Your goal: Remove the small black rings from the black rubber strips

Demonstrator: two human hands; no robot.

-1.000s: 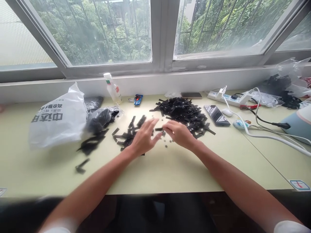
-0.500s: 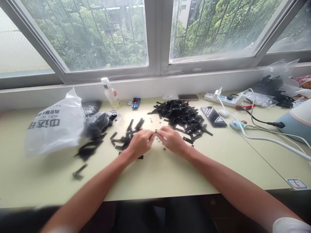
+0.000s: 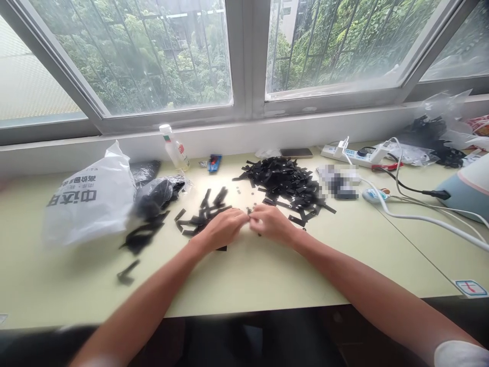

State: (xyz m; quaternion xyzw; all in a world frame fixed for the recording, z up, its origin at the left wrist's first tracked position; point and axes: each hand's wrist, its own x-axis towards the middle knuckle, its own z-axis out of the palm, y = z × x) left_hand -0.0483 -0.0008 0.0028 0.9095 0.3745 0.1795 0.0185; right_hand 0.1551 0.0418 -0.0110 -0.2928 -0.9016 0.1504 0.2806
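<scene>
Dark and tiny, a bit (image 3: pixel 249 210) shows where the left hand (image 3: pixel 224 226) and right hand (image 3: pixel 273 223) meet, between the worktop's (image 3: pixel 267 285) near and far edges; both hands' fingers are drawn together, but whether they grip it I cannot tell. Black strips (image 3: pixel 202 216) lie beside the left hand; a pile (image 3: pixel 284 178) sits beyond the right. Farther out, a bottle (image 3: pixel 175 150) and power strip (image 3: pixel 353 154) line the far edge.

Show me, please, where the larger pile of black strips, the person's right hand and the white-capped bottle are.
Larger pile of black strips (image 3: pixel 286 179): head view, middle of the heap.
Right hand (image 3: pixel 273 223): head view, back of the hand.
White-capped bottle (image 3: pixel 177 153): head view, its body.
</scene>
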